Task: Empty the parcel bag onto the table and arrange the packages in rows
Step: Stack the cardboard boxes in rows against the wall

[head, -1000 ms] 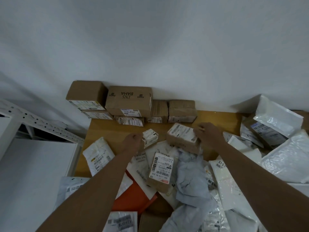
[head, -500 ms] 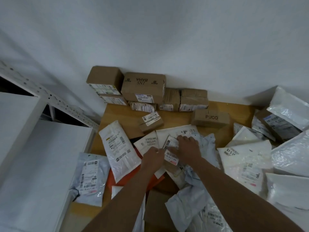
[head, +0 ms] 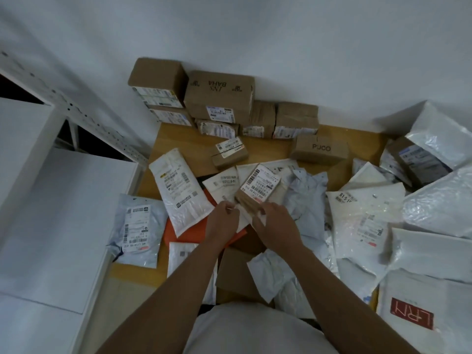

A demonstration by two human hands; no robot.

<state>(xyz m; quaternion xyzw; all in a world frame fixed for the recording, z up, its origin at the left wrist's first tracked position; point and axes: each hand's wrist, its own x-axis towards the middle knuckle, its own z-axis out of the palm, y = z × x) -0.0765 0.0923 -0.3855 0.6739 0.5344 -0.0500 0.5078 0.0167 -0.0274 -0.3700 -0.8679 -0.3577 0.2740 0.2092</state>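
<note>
Both hands grip labelled brown box: left hand (head: 221, 217), right hand (head: 274, 221) grasping the labelled brown box (head: 258, 190) by its near end.
Box tilted above mailer pile mid-tabletop (head: 278, 146); bare strip only ahead, between pile and box row (head: 224, 103) at wall.

On the big brown cardboard box (head: 219, 94) against the wall I read "INS BAHA", printed upside down from where I stand. The smaller brown carton (head: 320, 149) in front of the row says "PJCO". The white padded mailer (head: 362, 215) to my right has "815-15" in black at its top left corner. A white flat envelope (head: 222, 183) beside the parcel I hold shows digits that look like "396 7009", inverted. The white bag (head: 419, 302) at bottom right carries a red patch with "LRN" upside down. The barcode labels elsewhere are too small to read.
</note>
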